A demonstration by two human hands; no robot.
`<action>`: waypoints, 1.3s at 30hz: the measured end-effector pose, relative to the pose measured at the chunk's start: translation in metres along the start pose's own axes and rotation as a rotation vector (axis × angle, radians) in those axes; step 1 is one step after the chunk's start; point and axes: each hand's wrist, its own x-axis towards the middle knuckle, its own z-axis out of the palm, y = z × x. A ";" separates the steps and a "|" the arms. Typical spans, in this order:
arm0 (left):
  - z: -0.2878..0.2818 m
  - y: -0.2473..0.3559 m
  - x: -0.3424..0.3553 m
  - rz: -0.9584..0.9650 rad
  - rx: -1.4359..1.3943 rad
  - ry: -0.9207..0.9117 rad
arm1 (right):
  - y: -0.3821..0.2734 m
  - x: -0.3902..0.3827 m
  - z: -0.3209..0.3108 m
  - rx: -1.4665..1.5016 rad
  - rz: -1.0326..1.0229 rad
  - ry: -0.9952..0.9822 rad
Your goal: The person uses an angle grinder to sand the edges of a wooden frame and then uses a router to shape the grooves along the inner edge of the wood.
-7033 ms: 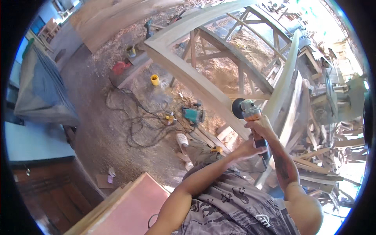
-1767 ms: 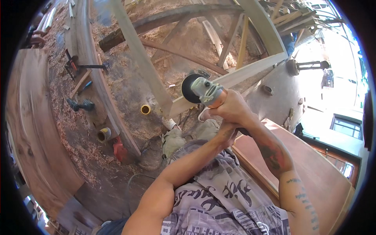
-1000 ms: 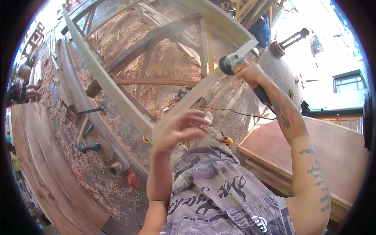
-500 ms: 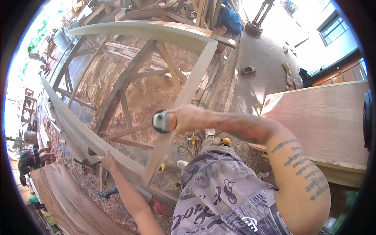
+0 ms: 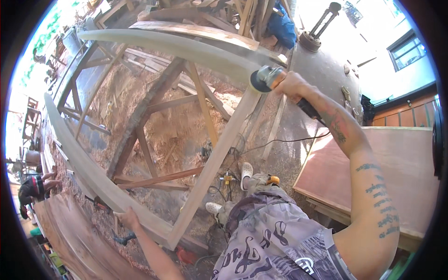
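Grinder [image 5: 269,77]: in the head view, at the far right corner of the wooden frame [image 5: 217,161]; disc contact unclear.
Right hand [image 5: 292,86]: wrapped around the grinder's body.
Left hand [image 5: 127,218]: touching the frame's left rail at its outer edge; cannot tell whether it grasps.
Shoes [image 5: 246,174]: 2, pale, beside the frame.
Panel [image 5: 368,163]: reddish, to the right.

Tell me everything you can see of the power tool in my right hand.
The power tool has a dark round disc, grey metal-looking head, orange section and dark body. Gripped by the right hand, it slants down rightward in the picture, its disc at the far corner of the pale wooden frame; whether they touch is unclear.
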 end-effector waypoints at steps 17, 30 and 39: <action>0.008 -0.048 0.022 0.010 0.127 -0.013 | -0.088 -0.096 0.089 0.098 -0.201 -0.275; -0.021 0.007 -0.001 0.193 -0.365 -0.149 | -0.213 -0.291 0.226 0.035 -0.515 -0.508; 0.010 -0.023 0.019 0.340 -0.506 -0.242 | -0.252 -0.380 0.295 -0.091 -0.627 -0.605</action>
